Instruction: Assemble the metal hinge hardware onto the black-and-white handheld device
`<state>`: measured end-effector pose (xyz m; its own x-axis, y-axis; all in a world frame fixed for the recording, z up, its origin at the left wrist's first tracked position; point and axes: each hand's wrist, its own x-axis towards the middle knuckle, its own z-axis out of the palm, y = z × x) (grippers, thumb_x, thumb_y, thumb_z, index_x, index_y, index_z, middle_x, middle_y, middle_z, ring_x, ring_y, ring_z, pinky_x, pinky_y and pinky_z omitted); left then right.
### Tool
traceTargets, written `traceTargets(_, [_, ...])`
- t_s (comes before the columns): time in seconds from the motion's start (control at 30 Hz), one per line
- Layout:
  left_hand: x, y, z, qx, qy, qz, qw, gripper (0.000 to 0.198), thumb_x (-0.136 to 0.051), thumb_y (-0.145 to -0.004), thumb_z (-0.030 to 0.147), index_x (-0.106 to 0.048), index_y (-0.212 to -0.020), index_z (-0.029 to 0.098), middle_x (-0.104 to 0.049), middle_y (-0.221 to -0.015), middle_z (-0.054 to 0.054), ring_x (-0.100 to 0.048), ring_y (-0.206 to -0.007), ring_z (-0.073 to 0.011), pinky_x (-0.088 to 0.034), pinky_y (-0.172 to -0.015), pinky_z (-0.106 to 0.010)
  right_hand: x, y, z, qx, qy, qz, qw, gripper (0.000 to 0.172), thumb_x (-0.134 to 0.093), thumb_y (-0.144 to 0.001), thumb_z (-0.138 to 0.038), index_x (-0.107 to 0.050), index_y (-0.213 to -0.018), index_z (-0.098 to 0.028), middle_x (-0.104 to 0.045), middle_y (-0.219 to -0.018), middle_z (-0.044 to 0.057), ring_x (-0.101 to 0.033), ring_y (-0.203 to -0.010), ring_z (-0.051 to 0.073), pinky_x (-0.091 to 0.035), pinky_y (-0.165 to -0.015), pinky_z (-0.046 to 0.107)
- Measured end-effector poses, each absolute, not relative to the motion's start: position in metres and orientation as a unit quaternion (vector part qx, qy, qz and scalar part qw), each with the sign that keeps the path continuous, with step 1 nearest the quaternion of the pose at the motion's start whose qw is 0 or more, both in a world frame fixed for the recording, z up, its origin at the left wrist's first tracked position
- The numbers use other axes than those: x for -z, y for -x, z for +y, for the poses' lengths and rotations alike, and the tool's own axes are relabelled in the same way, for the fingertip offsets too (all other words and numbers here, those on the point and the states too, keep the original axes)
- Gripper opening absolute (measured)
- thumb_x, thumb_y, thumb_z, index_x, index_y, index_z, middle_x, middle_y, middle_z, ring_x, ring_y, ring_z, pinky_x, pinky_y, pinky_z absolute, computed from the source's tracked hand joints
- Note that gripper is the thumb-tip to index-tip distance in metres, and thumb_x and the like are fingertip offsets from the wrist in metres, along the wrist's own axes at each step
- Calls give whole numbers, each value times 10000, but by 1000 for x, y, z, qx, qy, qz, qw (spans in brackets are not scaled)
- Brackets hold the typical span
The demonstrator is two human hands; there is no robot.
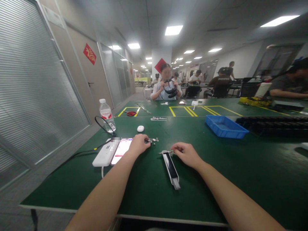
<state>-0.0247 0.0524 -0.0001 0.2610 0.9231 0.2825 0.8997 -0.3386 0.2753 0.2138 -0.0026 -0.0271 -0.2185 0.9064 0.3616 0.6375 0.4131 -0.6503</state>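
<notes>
In the head view, the left hand (139, 144) is over a small group of loose metal parts (154, 140), which seem to be nuts or washers, on the green surface (144, 192). Its fingers are bent and drawn near to each other at the edge of the group; whether they already pinch one part, I cannot tell. The right hand (187, 154) is by the far end of a slim white device with a dark panel (171, 166). This device lies flat between the two forearms, and a thin metal rod (159, 153) goes crosswise at its far end. The right fingers are curled, with the tips close together at the right end of the rod; a firm pinch cannot be confirmed.

For good work here, I would judge that the left fingertips should take one small part by its rim and separate it from the others before lifting, so that none rolls away. The right hand should steady the rod lightly, without turning the device.

About the pose: both forearms come in from the near edge and converge towards the middle. The left wrist is bent a little downwards, while the right hand is low, with its back upwards.
</notes>
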Motion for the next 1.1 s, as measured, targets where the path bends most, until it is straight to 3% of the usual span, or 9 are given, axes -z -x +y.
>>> traceTargets(0.23, [-1, 32, 62, -221, -761, 609, 25, 217, -534, -824, 307, -710, -832, 181, -705, -836, -59, -626, -802, -186, -454, -739, -266, 27, -215, -3, -191, 506, -759, 361, 204, -478, -762, -198, -677, -801, -179, -678, -786, 28, -592, -692, 149, -452, -670, 276])
traceTargets(0.57, [2, 39, 66, -228, -737, 637, -1, 190, -517, -837, 278, -681, -822, 183, -698, -871, -67, -625, -850, -210, -445, -746, -282, 25, -216, -3, -180, 511, -763, 353, 207, -478, -759, -186, -679, -805, -178, -680, -783, 24, -586, -694, 146, -445, -684, 274])
traceTargets(0.8, [-5, 44, 67, -270, -687, 674, -18, 223, -447, -884, 305, -629, -904, 177, -684, -914, -83, -621, -876, -220, -441, -746, -290, 25, -216, -4, -187, 510, -763, 349, 200, -481, -764, -187, -678, -799, -188, -680, -787, 21, -585, -695, 148, -444, -673, 278])
traceTargets(1.1, [10, 34, 68, -174, -777, 603, 34, 188, -457, -881, 292, -609, -885, 182, -672, -941, -76, -605, -932, -209, -432, -793, -285, 26, -216, -4, -182, 508, -767, 346, 207, -478, -769, -195, -681, -805, -189, -670, -760, 16, -576, -671, 144, -437, -652, 269])
